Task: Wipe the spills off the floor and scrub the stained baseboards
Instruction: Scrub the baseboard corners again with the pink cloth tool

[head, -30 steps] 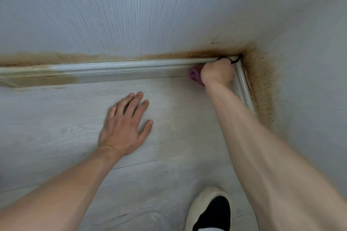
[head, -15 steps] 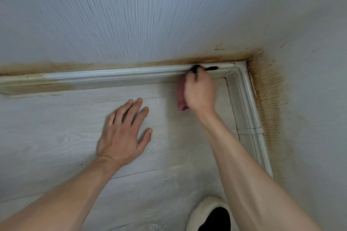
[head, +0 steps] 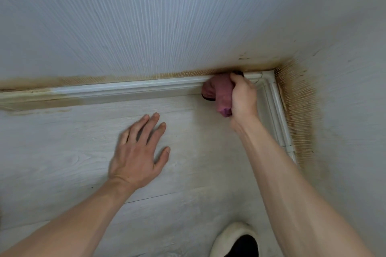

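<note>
Cloth, pink-purple and bunched, is pressed against the baseboard close to the room corner, where the back run meets the side run. It is gripped by the right hand; fingers are curled round the wad, thumb on top, so pressure can be put onto the moulded profile. A dark item is glimpsed at the top and bottom of the wad; what it is cannot be told.

Baseboard is seen clean and white from mid-run to the corner. The far-left stretch is brown-stained, with a smear on the floor just below it. Judged: scrubbing is partly done, left section outstanding.

Left hand is laid flat on the floor, fingers spread and straight, holding nothing. Likely placed as a prop for a low, forward lean.

Wall is ribbed, with a brown stain band just above the baseboard, heaviest on the side wall by the corner. Not strictly baseboard, so probably out of scope.

Shoe, white with a dark opening, is seen at the bottom edge, near the right forearm.
</note>
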